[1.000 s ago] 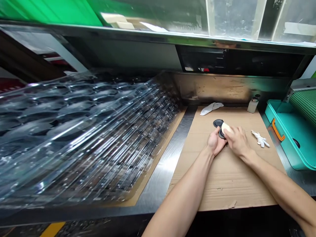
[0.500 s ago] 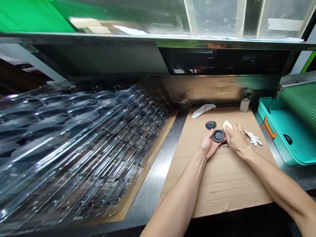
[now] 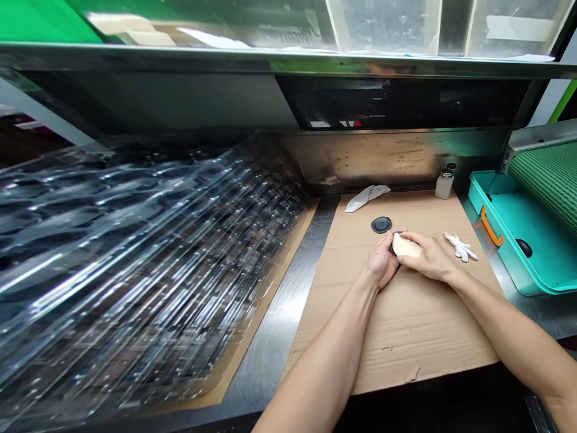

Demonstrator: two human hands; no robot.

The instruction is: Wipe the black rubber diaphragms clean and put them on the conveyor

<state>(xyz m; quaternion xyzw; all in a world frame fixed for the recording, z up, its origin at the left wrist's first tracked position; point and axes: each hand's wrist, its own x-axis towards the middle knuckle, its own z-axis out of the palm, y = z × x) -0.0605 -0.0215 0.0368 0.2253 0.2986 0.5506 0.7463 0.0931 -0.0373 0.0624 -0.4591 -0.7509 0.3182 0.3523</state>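
1. A person's bare left hand [image 3: 382,263], right of centre in the frame, grips a dark round piece [image 3: 391,246], its edge showing beside the thumb.
2. The right hand [image 3: 430,258] meets it there, fingers and thumb closed on a cream-coloured pad [image 3: 407,245] that covers most of the round piece.
3. A second dark disc [image 3: 381,225] lies flat just above the left hand in the frame, on a cardboard sheet [image 3: 396,325] spread over a metal bench [image 3: 288,288].
4. A crumpled white cloth [image 3: 367,198] rests at the sheet's top edge; a small capped bottle [image 3: 444,185] stands at its upper right corner, and a white glove [image 3: 460,246] lies right of the right hand.
5. At the right edge of the frame, a teal bin [image 3: 518,267] with an orange handle [image 3: 491,227] sits partly beneath a green mesh belt [image 3: 547,174], a dark object [image 3: 523,247] inside it.
6. Clear plastic trays [image 3: 157,270], blurred, fill the left half.
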